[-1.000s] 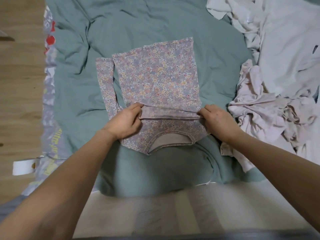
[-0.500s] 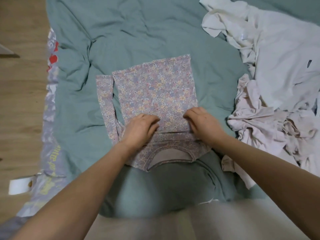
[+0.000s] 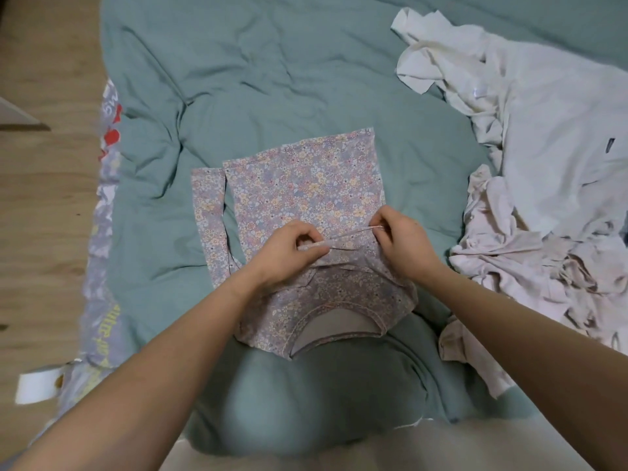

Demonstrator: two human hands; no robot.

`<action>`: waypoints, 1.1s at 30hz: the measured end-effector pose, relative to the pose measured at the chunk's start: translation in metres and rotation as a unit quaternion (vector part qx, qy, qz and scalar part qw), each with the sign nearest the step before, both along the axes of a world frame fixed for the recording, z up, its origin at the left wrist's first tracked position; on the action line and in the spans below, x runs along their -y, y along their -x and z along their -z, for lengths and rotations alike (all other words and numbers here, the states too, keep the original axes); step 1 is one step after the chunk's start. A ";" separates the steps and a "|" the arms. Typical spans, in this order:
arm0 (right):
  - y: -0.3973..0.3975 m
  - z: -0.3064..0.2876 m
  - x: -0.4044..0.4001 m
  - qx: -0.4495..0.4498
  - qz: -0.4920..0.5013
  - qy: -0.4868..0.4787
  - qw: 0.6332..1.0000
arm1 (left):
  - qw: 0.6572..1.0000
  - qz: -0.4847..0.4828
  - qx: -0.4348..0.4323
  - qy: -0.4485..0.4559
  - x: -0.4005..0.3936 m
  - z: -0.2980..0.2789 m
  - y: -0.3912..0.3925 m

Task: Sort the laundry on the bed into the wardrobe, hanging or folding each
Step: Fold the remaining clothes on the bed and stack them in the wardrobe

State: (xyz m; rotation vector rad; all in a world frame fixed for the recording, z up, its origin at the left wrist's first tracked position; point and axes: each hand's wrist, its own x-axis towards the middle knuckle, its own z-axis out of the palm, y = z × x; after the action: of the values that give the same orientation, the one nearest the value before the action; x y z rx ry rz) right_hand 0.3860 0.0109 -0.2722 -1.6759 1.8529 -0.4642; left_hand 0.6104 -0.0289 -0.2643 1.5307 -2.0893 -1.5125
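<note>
A floral long-sleeved top (image 3: 306, 185) lies flat on the green duvet (image 3: 272, 79), neckline toward me, one sleeve folded alongside its left edge. My left hand (image 3: 289, 253) pinches a raised crease of the fabric across the top's middle. My right hand (image 3: 401, 243) pinches the same crease at its right end. The crease stands a little above the rest of the cloth. A heap of white and pale pink laundry (image 3: 543, 198) lies to the right of the top.
Wooden floor (image 3: 44, 215) runs along the left side of the bed. A patterned grey sheet edge (image 3: 105, 266) hangs off the bed's left side, with a white tag (image 3: 37, 385) near the floor. A wardrobe is not in view.
Both hands slid inward and up the top, from its outer edges a second ago to the middle, and now pinch a lifted crease of fabric. The camera view shifted slightly downward.
</note>
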 end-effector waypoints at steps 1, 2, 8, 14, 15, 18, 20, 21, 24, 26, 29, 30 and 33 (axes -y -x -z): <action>-0.003 0.000 0.000 -0.003 0.008 0.005 1.000 | 1.000 -0.004 0.004 -0.016 0.003 -0.001 -0.001; -0.006 0.000 0.000 -0.017 0.016 0.017 1.000 | 0.999 -0.008 0.008 -0.037 0.005 -0.002 -0.001; -0.036 -0.007 -0.020 -0.028 -0.052 0.094 0.994 | 0.977 -0.071 -0.006 -0.203 0.009 -0.005 -0.005; -0.058 -0.008 -0.046 0.064 0.036 0.042 0.996 | 0.964 -0.077 0.009 -0.255 -0.002 -0.014 0.006; -0.061 -0.013 -0.050 0.079 0.103 0.026 0.991 | 0.963 -0.062 0.010 -0.262 -0.004 -0.015 0.008; -0.075 -0.025 -0.063 0.153 0.359 -0.123 0.912 | 0.960 -0.044 0.014 -0.275 -0.006 -0.019 0.012; -0.087 -0.027 -0.065 0.312 0.489 -0.236 0.779 | 0.955 -0.064 0.006 -0.291 -0.007 -0.023 0.016; -0.093 -0.028 -0.064 0.379 0.523 -0.261 0.717 | 0.948 -0.079 0.001 -0.309 -0.008 -0.026 0.017; -0.107 -0.038 -0.063 0.442 0.551 -0.266 0.656 | 0.947 -0.087 0.008 -0.310 -0.016 -0.037 0.017; -0.111 -0.045 -0.067 0.443 0.558 -0.238 0.660 | 0.954 -0.087 0.008 -0.286 -0.020 -0.042 0.016; -0.107 -0.048 -0.078 0.414 0.579 -0.217 0.668 | 0.956 -0.126 -0.013 -0.264 -0.022 -0.053 0.015; -0.104 -0.051 -0.080 0.415 0.586 -0.212 0.663 | 0.955 -0.151 -0.019 -0.254 -0.022 -0.054 0.015; -0.095 -0.054 -0.083 0.412 0.597 -0.202 0.658 | 0.967 -0.157 -0.024 -0.201 -0.023 -0.059 0.019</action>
State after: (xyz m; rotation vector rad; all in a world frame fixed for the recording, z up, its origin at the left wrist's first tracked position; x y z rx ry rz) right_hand 0.4805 0.0934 -0.2179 0.3206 1.8045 -0.9906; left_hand 0.5916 -0.0062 -0.2055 1.8232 -1.4778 -1.8945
